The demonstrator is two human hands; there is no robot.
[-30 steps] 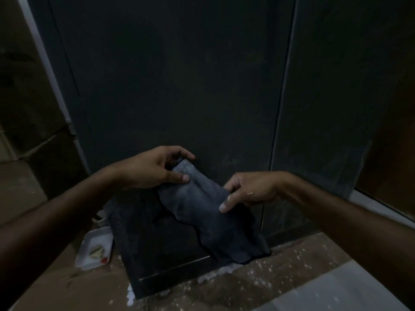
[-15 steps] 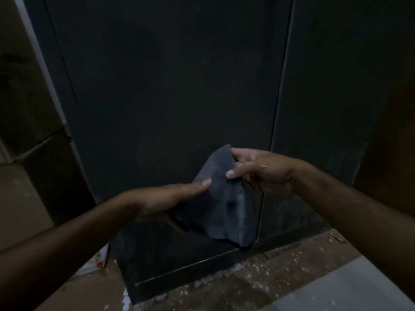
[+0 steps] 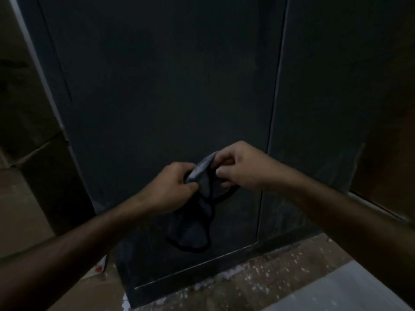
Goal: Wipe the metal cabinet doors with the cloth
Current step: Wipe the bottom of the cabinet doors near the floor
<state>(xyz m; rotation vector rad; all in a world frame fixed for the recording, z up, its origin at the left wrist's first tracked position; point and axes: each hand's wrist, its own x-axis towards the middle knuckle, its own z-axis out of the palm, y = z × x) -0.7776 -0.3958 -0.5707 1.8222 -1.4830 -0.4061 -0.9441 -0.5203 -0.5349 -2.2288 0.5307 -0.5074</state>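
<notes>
Both hands (image 3: pixel 170 185) closed in, fingers (image 3: pixel 224 173) bunching cloth (image 3: pixel 202 176).

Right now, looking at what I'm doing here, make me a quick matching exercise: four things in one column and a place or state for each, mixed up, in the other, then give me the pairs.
Things:
1. cloth
2. left hand
3. right hand
4. floor

Places or states:
A. speckled with pale flecks, below the cabinet door
B. bunched between both hands, lower part hanging
C. grips the cloth's lower left side
D. pinches the cloth's upper right edge

Pairs: 1-B, 2-C, 3-D, 4-A
</notes>
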